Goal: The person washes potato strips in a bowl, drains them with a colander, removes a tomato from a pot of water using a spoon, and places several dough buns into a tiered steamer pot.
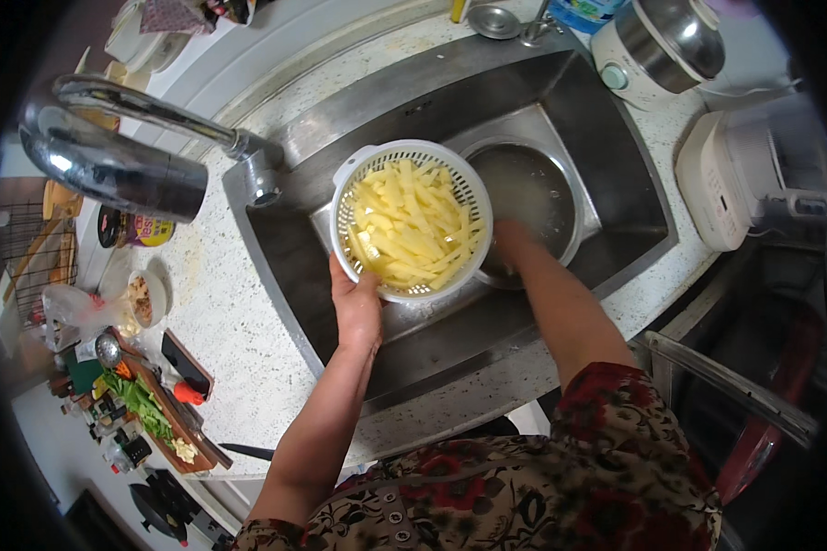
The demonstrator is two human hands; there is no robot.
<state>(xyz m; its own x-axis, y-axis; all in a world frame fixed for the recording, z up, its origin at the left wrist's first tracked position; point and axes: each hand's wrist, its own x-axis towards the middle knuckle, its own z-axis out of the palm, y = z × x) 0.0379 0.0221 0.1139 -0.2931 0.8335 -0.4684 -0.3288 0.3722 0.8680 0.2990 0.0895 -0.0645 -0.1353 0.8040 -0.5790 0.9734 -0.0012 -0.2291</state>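
My left hand point(356, 303) grips the near rim of a white plastic colander point(479, 258), thumb over the edge. Cut potato strips point(406, 220) fill the colander, which is over the left part of the stainless steel sink point(413, 351). To its right, a round metal basin point(573, 186) of cloudy water point(524, 186) sits in the sink. My right hand point(513, 244) reaches down to the basin at the colander's right side. Its fingers are hidden, so whether they hold anything does not show.
A chrome faucet point(131, 158) arches at the left. On the left counter are a cutting board point(191, 460) with leafy greens point(138, 399), a phone point(186, 361), a black knife point(247, 450) and a small bowl point(155, 303). Kitchen appliances point(717, 179) stand at the right.
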